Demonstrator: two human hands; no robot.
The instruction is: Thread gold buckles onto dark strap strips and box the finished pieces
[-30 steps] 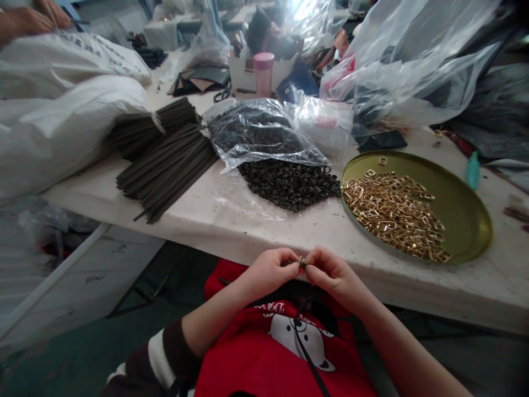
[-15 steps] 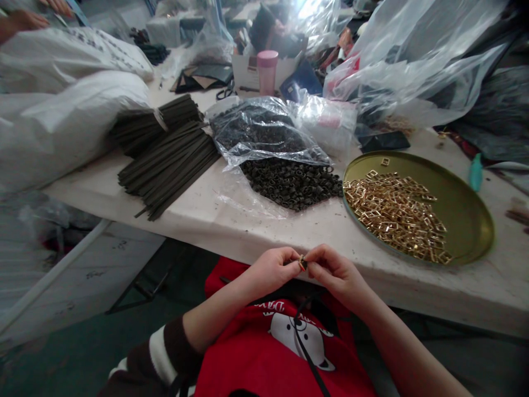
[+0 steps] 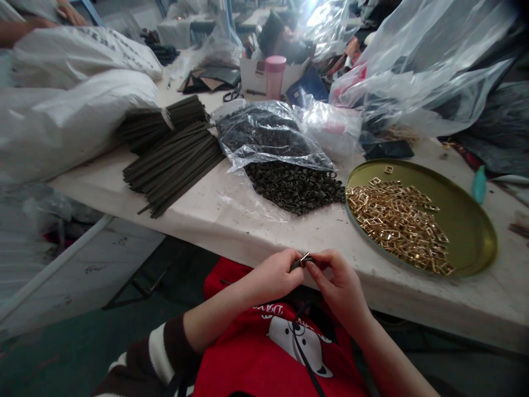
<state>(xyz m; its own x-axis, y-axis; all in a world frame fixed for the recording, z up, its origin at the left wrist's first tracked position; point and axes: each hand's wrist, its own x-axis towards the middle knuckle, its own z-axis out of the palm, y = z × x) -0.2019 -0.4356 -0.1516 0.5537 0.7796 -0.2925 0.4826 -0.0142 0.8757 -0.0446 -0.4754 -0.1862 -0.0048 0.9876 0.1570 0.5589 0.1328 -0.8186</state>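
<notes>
At the table's front edge, my left hand (image 3: pixel 279 275) and my right hand (image 3: pixel 336 281) meet fingertip to fingertip. Between them is a small gold buckle (image 3: pixel 306 257) with a dark strap (image 3: pixel 296 265) at it. My left fingers are closed on the strap, and my right thumb and fingers pinch at the buckle's right side, partly hiding it. How far the strap passes through the buckle is not clear. To the right, a round olive-gold tray (image 3: pixel 471 237) holds a heap of gold buckles (image 3: pixel 400 220). Small dark loops (image 3: pixel 295 187) spill from a clear plastic bag (image 3: pixel 268 129) ahead.
Bundled dark strips (image 3: pixel 173 165) lie left on the pale table (image 3: pixel 198 226), beside white sacks (image 3: pixel 78 110). Farther back are a pink cup (image 3: pixel 275 77), scissors (image 3: pixel 232 94) and plastic sheeting (image 3: pixel 421 71). A teal bottle (image 3: pixel 479 184) lies at right. Another person's hand (image 3: pixel 71 12) shows top left.
The buckle has turned between my fingers, and more of the dark strap shows by my left fingertips. My right hand has shifted slightly. The whole view has moved a little.
</notes>
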